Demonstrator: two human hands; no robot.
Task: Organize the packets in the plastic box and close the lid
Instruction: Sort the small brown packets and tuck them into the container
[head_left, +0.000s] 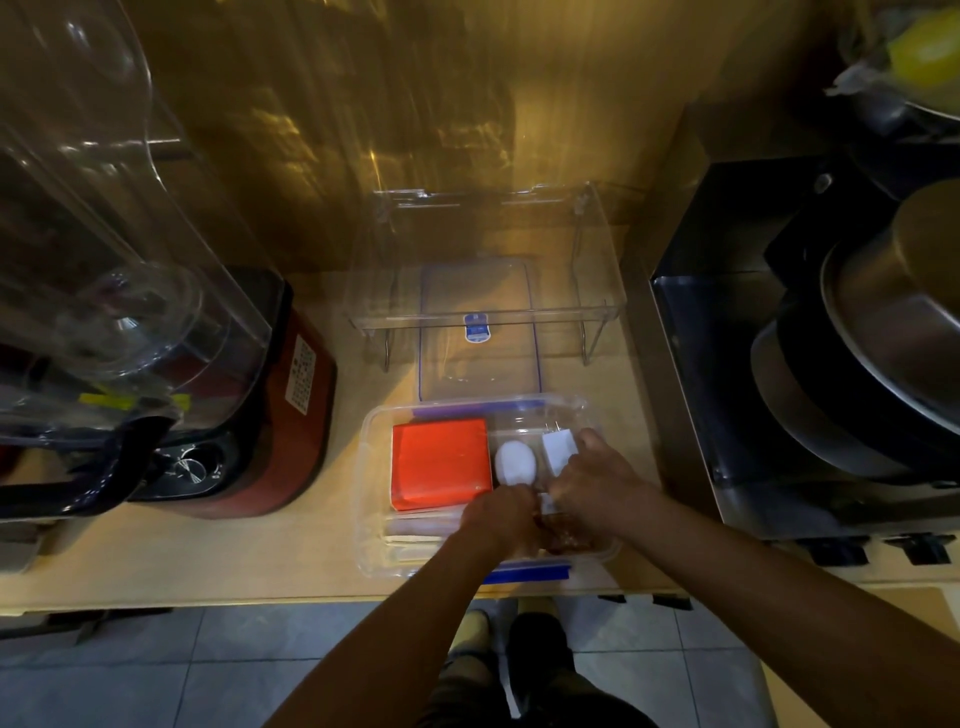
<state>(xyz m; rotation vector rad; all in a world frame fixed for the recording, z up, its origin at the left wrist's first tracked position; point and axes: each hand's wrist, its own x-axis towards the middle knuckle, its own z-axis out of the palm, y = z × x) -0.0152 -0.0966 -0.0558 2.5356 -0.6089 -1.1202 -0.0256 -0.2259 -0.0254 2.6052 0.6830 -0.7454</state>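
A clear plastic box (370, 488) with blue clips sits near the counter's front edge. Inside lie a red-orange packet (439, 464) on the left, a white oval object (514, 462) in the middle and a white plug adapter (558, 448) at the right. Both hands reach into the box's near right part. My left hand (498, 515) and my right hand (597, 486) are closed together around a brownish packet (566, 538), mostly hidden under them. The clear lid (478, 358) with blue trim lies flat behind the box.
A red blender base (260, 431) with a clear jug stands at the left. A clear plastic rack (488, 260) straddles the lid at the back. Stacked metal pans (872, 343) sit on a stove at the right. The counter edge runs just below the box.
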